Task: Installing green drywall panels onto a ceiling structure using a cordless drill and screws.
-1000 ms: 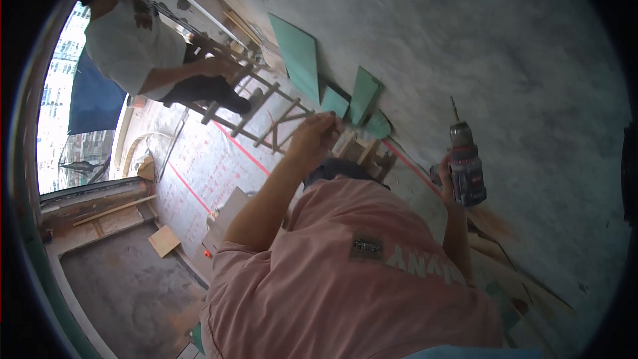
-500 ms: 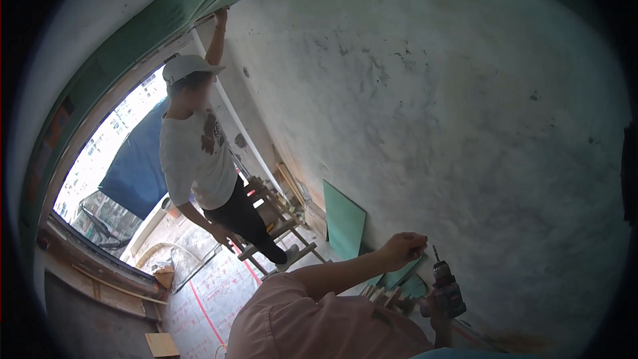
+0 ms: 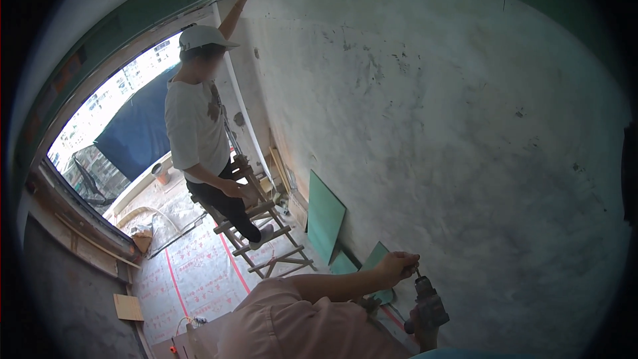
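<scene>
My right hand (image 3: 421, 332) grips a dark cordless drill (image 3: 433, 307) by its handle, with the chuck and bit pointing upward. Just above the chuck, the fingers of my left hand (image 3: 397, 267) are pinched together at the tip of the bit. Whatever they hold there, if anything, is too small to make out. My left arm reaches across from a pinkish sleeve (image 3: 292, 322). Behind both hands rises a grey, patchy plaster wall (image 3: 465, 159).
To the left, a person in a white cap (image 3: 206, 106) stands on a wooden step ladder (image 3: 282, 242), one arm raised to the ceiling edge. Green boards (image 3: 325, 216) lean on the wall. Printed sheeting (image 3: 199, 259) covers the floor beside a window opening (image 3: 126, 133).
My left fingers and the drill bit have come together; a gap lay between them before. The view has shifted, and the co-worker's lower hand has risen toward the ladder top.
</scene>
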Action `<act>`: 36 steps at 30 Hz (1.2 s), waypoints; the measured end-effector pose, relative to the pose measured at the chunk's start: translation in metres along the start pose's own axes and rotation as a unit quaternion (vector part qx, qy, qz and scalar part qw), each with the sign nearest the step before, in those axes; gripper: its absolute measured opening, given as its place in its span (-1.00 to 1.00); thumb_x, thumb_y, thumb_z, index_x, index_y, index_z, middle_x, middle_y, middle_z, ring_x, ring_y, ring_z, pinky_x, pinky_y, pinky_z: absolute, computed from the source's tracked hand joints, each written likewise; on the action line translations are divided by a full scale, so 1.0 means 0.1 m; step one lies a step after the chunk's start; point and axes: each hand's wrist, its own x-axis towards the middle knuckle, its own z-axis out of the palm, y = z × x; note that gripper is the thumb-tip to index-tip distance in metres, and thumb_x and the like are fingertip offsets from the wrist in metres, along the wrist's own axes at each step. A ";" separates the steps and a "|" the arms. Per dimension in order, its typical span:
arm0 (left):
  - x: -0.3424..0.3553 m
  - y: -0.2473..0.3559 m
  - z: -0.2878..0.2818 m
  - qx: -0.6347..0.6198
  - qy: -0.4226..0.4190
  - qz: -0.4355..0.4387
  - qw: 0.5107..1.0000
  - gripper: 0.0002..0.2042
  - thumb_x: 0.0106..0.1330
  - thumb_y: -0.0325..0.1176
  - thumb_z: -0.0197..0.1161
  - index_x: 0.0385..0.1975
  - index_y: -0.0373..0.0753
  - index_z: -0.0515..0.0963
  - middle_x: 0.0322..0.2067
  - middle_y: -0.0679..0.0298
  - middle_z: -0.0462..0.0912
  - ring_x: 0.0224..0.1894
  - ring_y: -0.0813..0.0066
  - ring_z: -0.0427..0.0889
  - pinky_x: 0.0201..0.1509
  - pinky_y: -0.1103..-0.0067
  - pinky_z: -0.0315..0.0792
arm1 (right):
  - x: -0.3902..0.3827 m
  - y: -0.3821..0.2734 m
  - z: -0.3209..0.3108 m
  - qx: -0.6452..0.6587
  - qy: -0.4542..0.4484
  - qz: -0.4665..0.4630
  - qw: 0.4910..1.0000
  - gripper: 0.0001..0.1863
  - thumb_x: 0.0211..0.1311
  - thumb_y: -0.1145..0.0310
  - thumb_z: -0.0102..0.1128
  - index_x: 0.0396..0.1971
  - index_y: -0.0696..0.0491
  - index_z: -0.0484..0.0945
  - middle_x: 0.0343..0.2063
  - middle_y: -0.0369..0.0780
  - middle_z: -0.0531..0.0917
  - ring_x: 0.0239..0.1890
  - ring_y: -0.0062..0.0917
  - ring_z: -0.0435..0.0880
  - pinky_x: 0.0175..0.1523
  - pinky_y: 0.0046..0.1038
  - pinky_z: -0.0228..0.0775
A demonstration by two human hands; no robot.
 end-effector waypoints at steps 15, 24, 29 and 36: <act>-0.23 1.03 -1.18 -0.047 0.053 -0.021 0.997 -0.80 0.35 -0.23 0.28 -0.45 -0.08 0.43 -0.67 0.48 0.21 -0.65 0.66 0.14 -0.60 0.58 0.01 | 0.69 -0.09 1.28 -0.172 -0.087 -0.045 0.980 -0.81 0.18 0.17 0.26 -0.32 -0.05 0.64 -0.38 -0.20 0.68 -0.28 -0.23 0.64 -0.22 -0.17 0.37; -0.12 2.39 -1.76 -0.013 -0.010 0.002 1.000 -0.80 0.33 -0.22 0.29 -0.42 -0.11 0.44 -0.63 0.49 0.27 -0.65 0.67 0.16 -0.60 0.60 0.02 | 1.54 -1.05 2.71 -0.138 0.035 -0.177 0.974 -0.82 0.19 0.22 0.24 -0.47 0.01 0.56 -0.64 -0.27 0.54 -0.54 -0.37 0.55 -0.43 -0.22 0.32; -0.12 2.57 -1.50 -0.016 -0.032 0.035 0.999 -0.79 0.34 -0.18 0.28 -0.38 -0.13 0.44 -0.60 0.49 0.29 -0.64 0.69 0.18 -0.62 0.63 0.03 | 1.72 -1.17 2.62 -0.173 0.063 -0.188 0.965 -0.79 0.27 0.28 0.20 -0.53 0.02 0.51 -0.69 -0.30 0.49 -0.62 -0.44 0.47 -0.48 -0.32 0.29; 0.04 2.54 -1.12 0.036 -0.080 0.036 0.995 -0.72 0.38 -0.09 0.22 -0.23 -0.19 0.46 -0.55 0.43 0.31 -0.61 0.65 0.20 -0.57 0.63 0.09 | 1.73 -0.92 2.21 -0.139 0.065 -0.105 0.982 -0.85 0.29 0.30 0.21 -0.36 0.05 0.51 -0.59 -0.27 0.53 -0.51 -0.40 0.52 -0.37 -0.31 0.34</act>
